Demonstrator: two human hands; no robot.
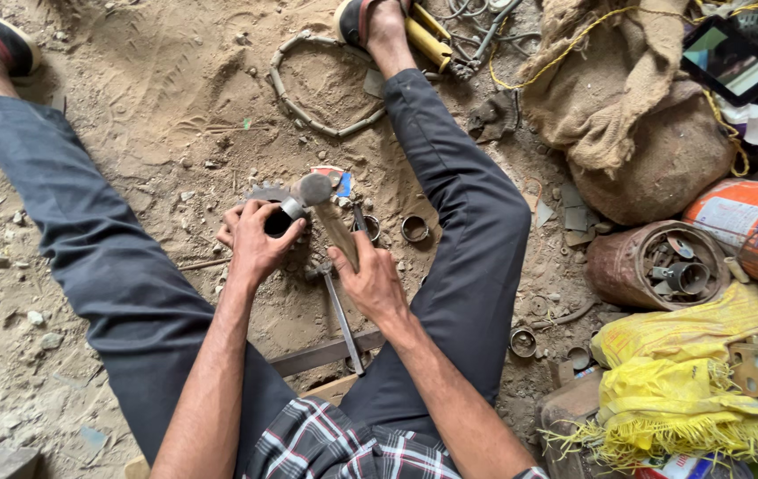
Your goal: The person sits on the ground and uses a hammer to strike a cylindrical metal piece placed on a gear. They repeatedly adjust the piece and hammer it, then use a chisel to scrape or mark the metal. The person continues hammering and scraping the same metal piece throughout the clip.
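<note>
Steel gear lies on the sandy ground between the person's spread legs, under the left hand, whose fingers curl around a dark round part on it. Right hand grips a hammer handle, its head just above the gear. Small rings lie beside; rusty tin stands farther right.

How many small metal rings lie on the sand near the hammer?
2: one ring beside the hammer handle, one ring near the right knee. Others may be hidden.
</note>
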